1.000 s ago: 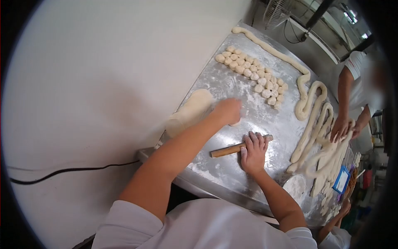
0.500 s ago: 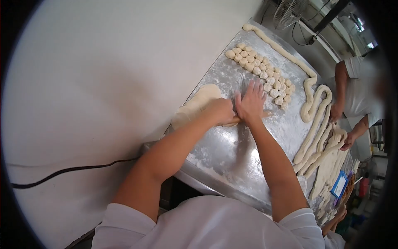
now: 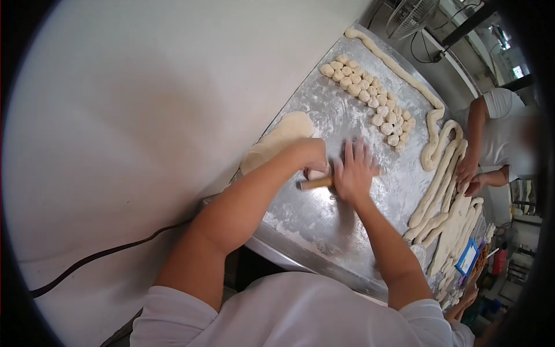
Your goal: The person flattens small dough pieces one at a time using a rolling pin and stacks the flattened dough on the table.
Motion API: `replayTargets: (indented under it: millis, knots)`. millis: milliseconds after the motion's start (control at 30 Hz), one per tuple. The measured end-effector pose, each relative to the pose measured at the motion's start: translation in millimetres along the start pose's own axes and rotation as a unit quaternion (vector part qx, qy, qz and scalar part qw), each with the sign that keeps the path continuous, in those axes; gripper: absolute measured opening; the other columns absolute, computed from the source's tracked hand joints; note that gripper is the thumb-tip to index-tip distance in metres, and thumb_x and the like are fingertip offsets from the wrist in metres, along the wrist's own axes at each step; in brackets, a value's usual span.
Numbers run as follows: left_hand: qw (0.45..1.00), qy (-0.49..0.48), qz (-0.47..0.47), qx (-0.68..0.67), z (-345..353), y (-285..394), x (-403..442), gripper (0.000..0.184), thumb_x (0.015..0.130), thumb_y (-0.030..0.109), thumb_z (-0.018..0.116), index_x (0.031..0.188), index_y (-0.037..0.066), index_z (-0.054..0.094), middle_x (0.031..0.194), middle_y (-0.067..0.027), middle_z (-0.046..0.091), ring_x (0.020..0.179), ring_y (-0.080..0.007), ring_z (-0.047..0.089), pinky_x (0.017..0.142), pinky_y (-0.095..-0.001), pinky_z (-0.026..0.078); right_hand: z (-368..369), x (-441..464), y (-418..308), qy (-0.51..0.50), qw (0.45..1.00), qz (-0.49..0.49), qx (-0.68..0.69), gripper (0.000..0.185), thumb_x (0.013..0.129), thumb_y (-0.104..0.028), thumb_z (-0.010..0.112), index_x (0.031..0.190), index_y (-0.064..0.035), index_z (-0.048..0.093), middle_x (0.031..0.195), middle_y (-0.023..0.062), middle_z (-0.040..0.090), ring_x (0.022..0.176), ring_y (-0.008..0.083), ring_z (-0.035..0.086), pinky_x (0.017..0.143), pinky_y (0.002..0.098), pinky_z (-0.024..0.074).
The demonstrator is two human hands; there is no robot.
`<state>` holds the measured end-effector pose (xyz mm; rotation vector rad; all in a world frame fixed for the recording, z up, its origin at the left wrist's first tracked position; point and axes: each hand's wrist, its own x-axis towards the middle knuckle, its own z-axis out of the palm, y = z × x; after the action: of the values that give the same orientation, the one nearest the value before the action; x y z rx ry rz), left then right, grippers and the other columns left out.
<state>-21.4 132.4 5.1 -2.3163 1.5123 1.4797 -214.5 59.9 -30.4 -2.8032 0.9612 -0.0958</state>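
My left hand (image 3: 314, 155) is closed at the edge of a small piece of dough (image 3: 317, 174), partly hidden under its fingers. Fingers spread, my right hand (image 3: 354, 173) presses its palm on a wooden rolling pin (image 3: 315, 184). The pin lies across the floured metal table, its left end beside the small dough and its far tip showing past my right hand. Left of my hands, flattened dough rounds (image 3: 277, 140) overlap in a row along the wall side. Beyond them sits a cluster of several dough balls (image 3: 370, 95).
Long dough ropes (image 3: 442, 173) run along the table's right side, where a co-worker's hands (image 3: 471, 179) handle dough. A blue-framed item (image 3: 467, 257) lies near flat dough strips. The white wall (image 3: 144, 115) borders the left; a fan (image 3: 410, 17) stands at the back.
My right hand and the rolling pin have moved toward my body, exposing the pin's left end and the small dough. The co-worker's hands have come closer together.
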Motion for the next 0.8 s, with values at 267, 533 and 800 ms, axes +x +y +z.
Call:
replayTargets:
  millis: [267, 533, 800]
  knots:
    - [0.977, 0.211, 0.026, 0.014, 29, -21, 43, 0.051, 0.091, 0.050, 0.079, 0.092, -0.002, 0.083, 0.094, -0.0235, 0.081, 0.087, -0.0382, 0.079, 0.081, -0.0472, 0.062, 11, 36, -8, 0.077, 0.994, -0.012, 0.078, 0.072, 0.110, -0.042, 0.052, 0.168, -0.0020, 0.037, 0.176, 0.0276, 0.031, 0.161, 0.0495, 0.029, 0.131, 0.0652, 0.0195]
    - [0.998, 0.024, 0.054, 0.039, -1, -9, 3, 0.043, 0.089, 0.041, 0.082, 0.078, -0.001, 0.081, 0.075, -0.0216, 0.078, 0.074, -0.0356, 0.078, 0.074, -0.0449, 0.062, -4, -65, 19, -0.032, 0.998, -0.041, 0.025, 0.067, 0.110, -0.041, 0.051, 0.168, -0.0075, 0.042, 0.177, 0.0256, 0.031, 0.160, 0.0496, 0.030, 0.132, 0.0660, 0.0147]
    - [0.982, 0.186, -0.014, 0.022, -3, 4, -8, 0.033, 0.092, 0.036, 0.080, 0.101, 0.005, 0.085, 0.109, -0.0214, 0.081, 0.103, -0.0347, 0.079, 0.090, -0.0453, 0.062, 17, 97, -22, 0.112, 0.993, -0.022, 0.035, 0.074, 0.110, -0.042, 0.051, 0.168, 0.0008, 0.033, 0.176, 0.0298, 0.030, 0.163, 0.0487, 0.027, 0.133, 0.0634, 0.0163]
